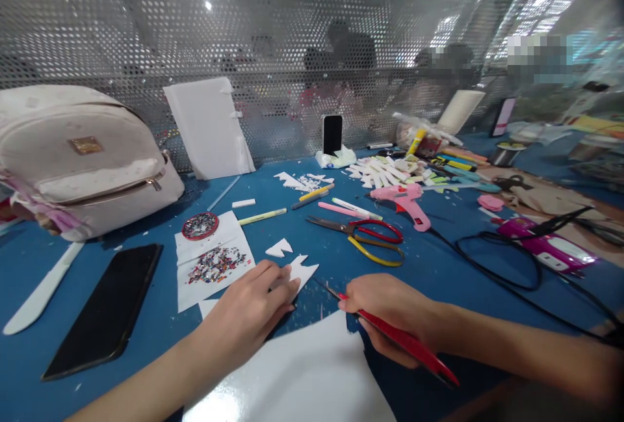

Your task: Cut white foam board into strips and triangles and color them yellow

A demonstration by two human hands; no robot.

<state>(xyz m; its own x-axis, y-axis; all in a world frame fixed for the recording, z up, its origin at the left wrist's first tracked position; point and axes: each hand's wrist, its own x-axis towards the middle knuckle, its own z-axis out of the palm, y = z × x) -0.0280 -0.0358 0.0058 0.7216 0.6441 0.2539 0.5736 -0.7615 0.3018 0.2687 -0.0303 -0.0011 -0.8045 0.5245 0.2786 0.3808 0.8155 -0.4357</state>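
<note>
A white cutout (304,272), partly hidden, is pinched beneath the left hand (256,298). A red tool (408,342) is gripped inside the right hand (394,302), partly covered.

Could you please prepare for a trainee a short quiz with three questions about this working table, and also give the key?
1. Multiple choice. Which hand has the red-handled tool in its grip? A) left B) right C) neither
2. True or false. A pair of scissors with one red and one yellow handle lies between the left hand and the pink glue gun.
3. Fill the gap. The loose heap of small colourful pieces lies on white ____.

Key: 1. B, the right hand. 2. True. 3. Paper.
</note>
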